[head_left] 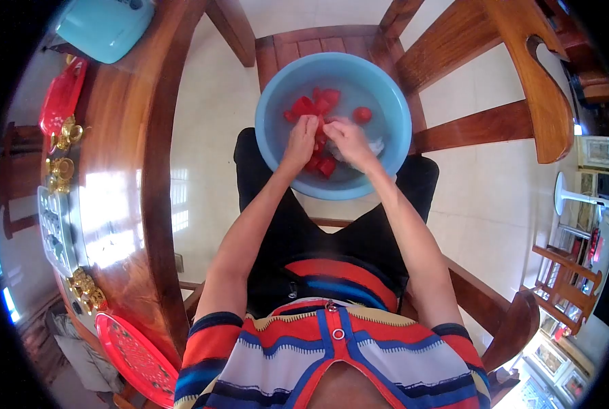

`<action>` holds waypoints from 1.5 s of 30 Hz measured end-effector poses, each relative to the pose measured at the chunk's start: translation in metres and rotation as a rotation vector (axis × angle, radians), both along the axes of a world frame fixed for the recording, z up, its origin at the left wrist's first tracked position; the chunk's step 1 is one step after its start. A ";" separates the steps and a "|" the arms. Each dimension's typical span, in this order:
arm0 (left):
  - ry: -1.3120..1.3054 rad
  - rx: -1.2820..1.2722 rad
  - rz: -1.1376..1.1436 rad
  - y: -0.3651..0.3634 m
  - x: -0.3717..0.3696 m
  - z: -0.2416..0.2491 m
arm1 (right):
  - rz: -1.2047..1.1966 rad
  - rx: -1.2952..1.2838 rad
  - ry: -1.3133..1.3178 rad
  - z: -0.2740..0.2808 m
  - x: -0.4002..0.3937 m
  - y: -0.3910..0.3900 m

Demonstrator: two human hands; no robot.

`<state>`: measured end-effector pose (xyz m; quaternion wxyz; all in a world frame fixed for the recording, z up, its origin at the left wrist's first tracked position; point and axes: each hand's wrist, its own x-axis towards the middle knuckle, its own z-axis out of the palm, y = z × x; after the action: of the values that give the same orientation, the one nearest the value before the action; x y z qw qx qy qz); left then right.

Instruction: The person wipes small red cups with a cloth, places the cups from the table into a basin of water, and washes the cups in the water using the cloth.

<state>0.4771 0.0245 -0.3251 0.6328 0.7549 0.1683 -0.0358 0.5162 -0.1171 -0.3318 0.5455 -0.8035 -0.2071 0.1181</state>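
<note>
A large light-blue basin (401,146) is in front of me at knee height, above a slatted wooden chair seat. My left hand (303,141) is inside the rim with its fingers pinched at a red piece (321,126), whose kind I cannot make out. Close beside it, my right hand (348,140) is slightly blurred, its fingers closed at the same piece. Several more red pieces (325,99) lie beyond the hands, and others (325,166) lie nearer me. A rounded red one (362,114) is apart on the right. Something whitish and crumpled (376,146) shows under my right hand.
A glossy wooden table (161,157) runs along my left. On it are a light-blue appliance (110,27), a red item (64,95), gold-coloured ornaments (60,170) and a red patterned tray (137,358). A wooden chair armrest (478,129) stands at the right.
</note>
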 end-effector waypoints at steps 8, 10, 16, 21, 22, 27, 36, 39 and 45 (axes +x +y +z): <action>0.029 -0.062 -0.032 -0.001 0.002 -0.016 | -0.153 -0.297 -0.129 -0.028 0.022 -0.007; 0.071 -0.087 -0.037 0.004 0.006 -0.015 | -0.050 -0.090 -0.026 -0.012 0.016 0.003; 0.369 -0.333 -0.249 0.008 0.001 -0.006 | -0.024 -0.233 -0.170 0.011 -0.003 0.001; 0.012 -0.511 -0.282 -0.002 -0.003 -0.002 | -0.146 -0.340 -0.045 -0.004 0.002 -0.012; 0.013 -0.510 -0.288 -0.001 -0.003 -0.003 | -0.151 -0.340 -0.045 -0.009 0.004 -0.014; -0.033 -0.439 -0.338 -0.001 -0.006 0.009 | -0.104 -0.202 0.041 -0.007 -0.002 -0.017; 0.222 -0.476 -0.302 0.005 -0.003 0.000 | -0.076 -0.165 -0.253 -0.005 -0.007 -0.013; 0.106 -0.414 -0.123 0.002 -0.003 -0.004 | -0.122 -0.039 -0.052 -0.002 -0.006 -0.014; -0.036 -0.260 0.121 0.002 -0.003 0.010 | -0.031 -0.636 -0.360 -0.008 -0.009 -0.018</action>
<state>0.4741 0.0265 -0.3151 0.7291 0.6557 0.1961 -0.0057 0.5076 -0.1351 -0.3398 0.2247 -0.9440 -0.2404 0.0249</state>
